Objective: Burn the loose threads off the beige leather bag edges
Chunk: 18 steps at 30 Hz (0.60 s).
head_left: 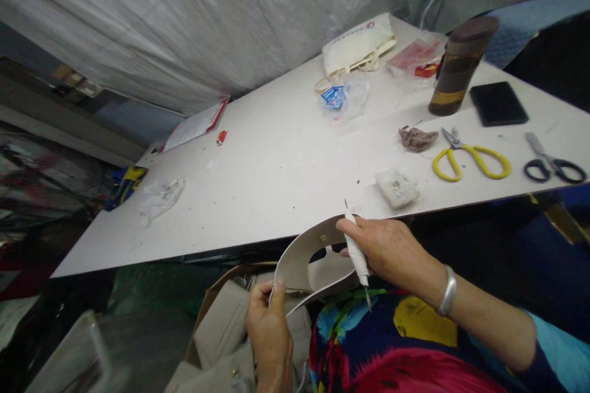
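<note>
My left hand is closed on one end of a curved beige leather strap, pinching it near my lap. My right hand grips the strap's other end together with a white pen-like tool that has a thin metal tip pointing up and a wire at its lower end. A silver bangle sits on my right wrist. Both hands are just below the front edge of the white table.
Under my left hand an open cardboard box holds beige bag pieces. The table carries yellow scissors, black scissors, a brown flask, a black pad, a small clear packet, a cloth bag and plastic wrappers.
</note>
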Each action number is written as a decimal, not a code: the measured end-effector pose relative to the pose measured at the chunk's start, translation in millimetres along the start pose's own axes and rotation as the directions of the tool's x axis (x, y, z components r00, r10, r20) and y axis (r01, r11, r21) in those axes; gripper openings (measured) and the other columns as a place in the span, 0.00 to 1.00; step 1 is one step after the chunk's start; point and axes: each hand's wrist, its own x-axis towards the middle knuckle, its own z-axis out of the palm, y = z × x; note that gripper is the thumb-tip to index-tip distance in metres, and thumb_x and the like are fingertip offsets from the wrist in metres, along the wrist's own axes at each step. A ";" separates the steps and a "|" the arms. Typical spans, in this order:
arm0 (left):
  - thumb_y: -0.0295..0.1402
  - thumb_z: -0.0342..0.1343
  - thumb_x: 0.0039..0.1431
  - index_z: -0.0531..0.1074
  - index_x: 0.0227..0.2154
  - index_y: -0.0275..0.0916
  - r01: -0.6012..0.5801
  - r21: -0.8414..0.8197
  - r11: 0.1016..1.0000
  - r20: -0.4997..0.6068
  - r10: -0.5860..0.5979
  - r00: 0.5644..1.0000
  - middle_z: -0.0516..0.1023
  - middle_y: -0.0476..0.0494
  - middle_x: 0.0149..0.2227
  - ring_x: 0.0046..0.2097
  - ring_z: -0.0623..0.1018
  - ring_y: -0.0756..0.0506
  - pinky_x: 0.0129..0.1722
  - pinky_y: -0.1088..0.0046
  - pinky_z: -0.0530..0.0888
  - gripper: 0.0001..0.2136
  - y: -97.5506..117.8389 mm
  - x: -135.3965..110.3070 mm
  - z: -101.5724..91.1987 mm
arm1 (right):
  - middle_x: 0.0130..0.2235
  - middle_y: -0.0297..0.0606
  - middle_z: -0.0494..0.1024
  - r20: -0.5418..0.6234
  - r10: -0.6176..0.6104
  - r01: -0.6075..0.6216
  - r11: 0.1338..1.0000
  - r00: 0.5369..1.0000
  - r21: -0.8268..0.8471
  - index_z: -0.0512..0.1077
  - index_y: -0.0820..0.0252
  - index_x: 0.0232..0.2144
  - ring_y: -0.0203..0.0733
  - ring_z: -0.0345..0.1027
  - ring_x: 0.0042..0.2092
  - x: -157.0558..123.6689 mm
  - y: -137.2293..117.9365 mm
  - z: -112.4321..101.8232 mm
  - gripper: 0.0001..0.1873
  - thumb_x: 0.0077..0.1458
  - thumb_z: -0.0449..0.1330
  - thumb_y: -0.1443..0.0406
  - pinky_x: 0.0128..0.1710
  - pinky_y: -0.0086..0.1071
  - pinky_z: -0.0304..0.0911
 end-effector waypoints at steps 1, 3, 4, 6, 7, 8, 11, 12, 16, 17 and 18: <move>0.49 0.66 0.53 0.74 0.30 0.39 -0.001 0.006 1.000 0.004 0.001 1.000 0.77 0.49 0.28 0.33 0.75 0.43 0.38 0.68 0.71 0.17 -0.7 -0.6 0.0 | 0.35 0.36 0.78 0.012 0.014 -0.014 1.000 1.000 -0.001 0.67 0.56 0.45 0.42 0.74 0.32 -2.9 0.2 -0.7 0.16 0.56 0.61 0.75 0.27 0.35 0.40; 0.49 0.66 0.53 0.74 0.31 0.39 -0.006 0.021 1.000 0.013 0.006 1.000 0.78 0.49 0.29 0.33 0.75 0.43 0.37 0.68 0.71 0.17 -1.8 -1.4 -0.1 | 0.35 0.36 0.78 0.041 0.035 -0.035 0.999 0.999 -0.013 0.67 0.56 0.45 0.42 0.74 0.31 -8.3 0.3 -2.0 0.17 0.55 0.60 0.77 0.27 0.35 0.39; 0.49 0.66 0.53 0.74 0.31 0.39 -0.008 0.028 1.000 0.018 0.007 1.000 0.78 0.49 0.29 0.34 0.76 0.43 0.38 0.68 0.71 0.17 -2.2 -1.6 -0.2 | 0.34 0.35 0.78 0.062 0.045 -0.043 0.999 0.997 -0.027 0.67 0.55 0.45 0.42 0.74 0.30 -10.6 0.4 -2.5 0.18 0.55 0.59 0.78 0.26 0.34 0.38; 0.48 0.66 0.54 0.75 0.31 0.39 -0.011 0.029 1.000 0.026 0.010 1.000 0.79 0.49 0.29 0.34 0.76 0.43 0.38 0.68 0.71 0.17 -3.4 -1.7 -0.6 | 0.33 0.33 0.77 0.104 0.065 -0.059 0.997 0.992 -0.059 0.66 0.54 0.46 0.41 0.72 0.27 -15.0 0.7 -2.5 0.22 0.53 0.58 0.80 0.26 0.34 0.36; 0.48 0.66 0.54 0.75 0.31 0.39 -0.011 0.025 1.000 0.033 0.010 0.999 0.79 0.49 0.29 0.34 0.76 0.43 0.38 0.68 0.72 0.16 -4.0 -1.6 -0.9 | 0.34 0.32 0.77 0.111 0.073 -0.066 0.996 0.991 -0.067 0.66 0.54 0.47 0.41 0.72 0.26 -17.3 1.0 -1.8 0.23 0.53 0.57 0.80 0.25 0.34 0.36; 0.48 0.66 0.54 0.75 0.31 0.39 -0.012 0.023 1.000 0.039 0.011 0.999 0.79 0.49 0.30 0.34 0.77 0.43 0.38 0.68 0.72 0.16 -4.5 -1.6 -1.2 | 0.35 0.32 0.77 0.105 0.076 -0.069 0.995 0.992 -0.066 0.65 0.53 0.48 0.41 0.71 0.25 -19.8 1.3 -0.8 0.25 0.52 0.58 0.80 0.25 0.34 0.37; 0.48 0.66 0.54 0.75 0.31 0.39 -0.015 0.026 1.000 0.042 0.014 0.999 0.79 0.49 0.29 0.34 0.76 0.44 0.38 0.69 0.72 0.16 -5.6 -1.3 -1.9 | 0.37 0.33 0.77 0.051 0.048 -0.048 0.999 0.998 -0.008 0.63 0.55 0.47 0.41 0.74 0.29 -29.0 1.6 3.8 0.23 0.53 0.60 0.79 0.26 0.33 0.44; 0.48 0.66 0.54 0.75 0.31 0.39 -0.014 0.027 1.000 0.047 0.013 0.999 0.79 0.49 0.29 0.34 0.76 0.44 0.37 0.69 0.72 0.17 -5.7 -1.0 -2.1 | 0.36 0.33 0.77 0.035 0.033 -0.034 0.999 0.999 0.016 0.63 0.55 0.46 0.41 0.74 0.30 -32.4 1.0 5.3 0.22 0.53 0.60 0.79 0.26 0.33 0.47; 0.48 0.68 0.52 0.76 0.31 0.38 0.011 0.029 1.000 0.087 -0.014 0.996 0.80 0.48 0.30 0.33 0.77 0.44 0.37 0.69 0.72 0.16 -7.4 1.3 -2.8 | 0.33 0.32 0.74 -0.054 -0.003 0.007 0.998 0.999 0.066 0.64 0.55 0.46 0.43 0.72 0.33 -43.0 -6.2 8.7 0.22 0.54 0.60 0.80 0.31 0.33 0.55; 0.47 0.68 0.52 0.77 0.31 0.38 0.015 0.031 0.999 0.092 -0.018 0.996 0.80 0.48 0.30 0.33 0.77 0.44 0.37 0.69 0.72 0.16 -8.5 1.9 -3.0 | 0.32 0.32 0.73 -0.085 -0.006 0.012 0.998 0.996 0.067 0.64 0.55 0.46 0.43 0.71 0.32 -44.3 -9.0 8.9 0.22 0.54 0.60 0.80 0.31 0.33 0.56; 0.47 0.68 0.51 0.77 0.31 0.38 0.017 0.032 0.999 0.093 -0.020 0.995 0.80 0.48 0.30 0.33 0.77 0.44 0.37 0.70 0.72 0.16 -9.9 2.4 -3.3 | 0.32 0.32 0.72 -0.115 -0.008 0.015 0.998 0.993 0.067 0.64 0.55 0.46 0.43 0.70 0.32 -44.9 -11.9 9.2 0.22 0.54 0.61 0.80 0.31 0.33 0.57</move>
